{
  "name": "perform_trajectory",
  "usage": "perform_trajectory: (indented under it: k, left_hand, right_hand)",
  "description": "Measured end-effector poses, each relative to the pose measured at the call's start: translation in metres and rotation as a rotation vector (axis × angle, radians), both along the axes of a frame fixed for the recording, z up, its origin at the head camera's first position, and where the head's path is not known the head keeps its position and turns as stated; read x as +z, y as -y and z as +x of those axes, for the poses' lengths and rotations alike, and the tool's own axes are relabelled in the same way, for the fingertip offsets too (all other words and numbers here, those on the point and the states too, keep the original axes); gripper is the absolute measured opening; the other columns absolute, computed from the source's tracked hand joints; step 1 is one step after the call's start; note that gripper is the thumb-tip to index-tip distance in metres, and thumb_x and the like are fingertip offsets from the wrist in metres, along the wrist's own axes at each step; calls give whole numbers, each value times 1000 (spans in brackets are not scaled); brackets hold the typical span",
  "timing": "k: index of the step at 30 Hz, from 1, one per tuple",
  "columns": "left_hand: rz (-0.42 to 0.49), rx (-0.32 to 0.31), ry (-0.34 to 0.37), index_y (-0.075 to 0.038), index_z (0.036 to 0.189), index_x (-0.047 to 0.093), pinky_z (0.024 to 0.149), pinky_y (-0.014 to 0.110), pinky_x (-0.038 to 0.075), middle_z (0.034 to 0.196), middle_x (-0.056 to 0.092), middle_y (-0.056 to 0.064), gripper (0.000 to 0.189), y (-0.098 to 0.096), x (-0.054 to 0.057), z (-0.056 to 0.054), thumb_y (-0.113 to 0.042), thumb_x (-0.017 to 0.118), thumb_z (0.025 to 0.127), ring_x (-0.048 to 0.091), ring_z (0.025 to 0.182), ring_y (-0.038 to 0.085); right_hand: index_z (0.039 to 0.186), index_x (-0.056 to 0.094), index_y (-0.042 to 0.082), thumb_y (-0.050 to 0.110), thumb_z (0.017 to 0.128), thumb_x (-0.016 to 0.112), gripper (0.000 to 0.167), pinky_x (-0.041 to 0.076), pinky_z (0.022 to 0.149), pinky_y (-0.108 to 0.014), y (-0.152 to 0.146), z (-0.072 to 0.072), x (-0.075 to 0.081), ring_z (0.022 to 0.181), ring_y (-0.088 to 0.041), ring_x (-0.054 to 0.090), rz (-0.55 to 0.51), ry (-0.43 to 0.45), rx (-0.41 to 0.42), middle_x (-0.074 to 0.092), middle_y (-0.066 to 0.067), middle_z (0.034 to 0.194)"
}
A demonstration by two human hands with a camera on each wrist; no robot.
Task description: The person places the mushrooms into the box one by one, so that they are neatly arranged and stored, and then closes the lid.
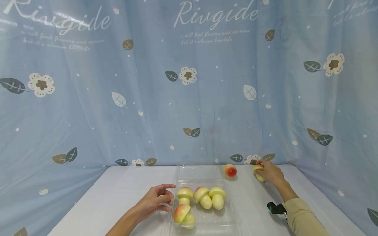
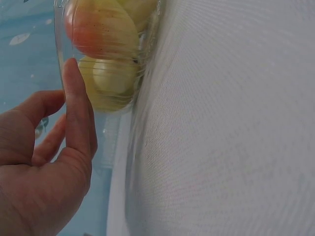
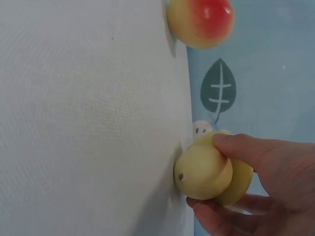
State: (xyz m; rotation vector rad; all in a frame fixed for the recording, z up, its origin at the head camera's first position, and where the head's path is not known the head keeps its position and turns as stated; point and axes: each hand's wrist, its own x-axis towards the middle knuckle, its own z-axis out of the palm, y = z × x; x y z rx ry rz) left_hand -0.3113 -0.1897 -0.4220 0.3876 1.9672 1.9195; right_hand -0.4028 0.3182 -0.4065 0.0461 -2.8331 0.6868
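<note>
At the back right of the table, my right hand (image 1: 270,172) grips a pale yellow toy mushroom (image 3: 204,172), thumb on one side and fingers round the other. In the right wrist view its rounded stem end faces the camera, close against the white surface. My left hand (image 1: 155,200) is beside the left wall of a clear plastic box (image 1: 211,218), fingers extended and fingertips right at the wall. Inside the box lie several similar mushrooms (image 1: 218,198) with yellow stems and yellow-to-red caps. Through the wall, the left wrist view shows a red-and-yellow cap (image 2: 101,29).
The box's clear lid (image 1: 200,173) lies folded back toward the curtain. A round red-and-yellow piece (image 1: 230,171) sits to its right. Near the right sleeve is a dark handle (image 1: 276,208) with a metal part, partly covered. A blue patterned curtain (image 1: 212,108) borders the table's back and sides.
</note>
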Motion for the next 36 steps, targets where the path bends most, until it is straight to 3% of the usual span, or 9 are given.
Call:
perform_trajectory:
  k: [6, 20, 36]
  left_hand:
    - [2, -6, 1, 0, 145, 40, 72, 31, 62, 102, 59, 5, 63, 0, 1, 1, -19, 69, 93, 65, 86, 17]
    - [6, 0, 5, 0, 145, 41, 72, 31, 62, 103, 59, 6, 63, 0, 0, 0, -19, 69, 93, 65, 85, 16]
    - [9, 6, 7, -1, 146, 41, 71, 30, 62, 103, 59, 6, 62, 0, 0, 1, -18, 68, 93, 65, 85, 16]
  right_hand:
    - [125, 57, 2, 24, 90, 70, 43, 45, 60, -37, -2, 4, -1, 84, -29, 59, -4, -15, 27, 63, -25, 113]
    - [116, 60, 5, 24, 88, 72, 36, 45, 60, -37, -4, 8, 1, 80, -26, 59, 1, -13, 30, 65, -20, 105]
    - [123, 59, 4, 30, 89, 71, 45, 42, 59, -34, -5, 14, 10, 81, -26, 59, -12, -22, 35, 66, -21, 108]
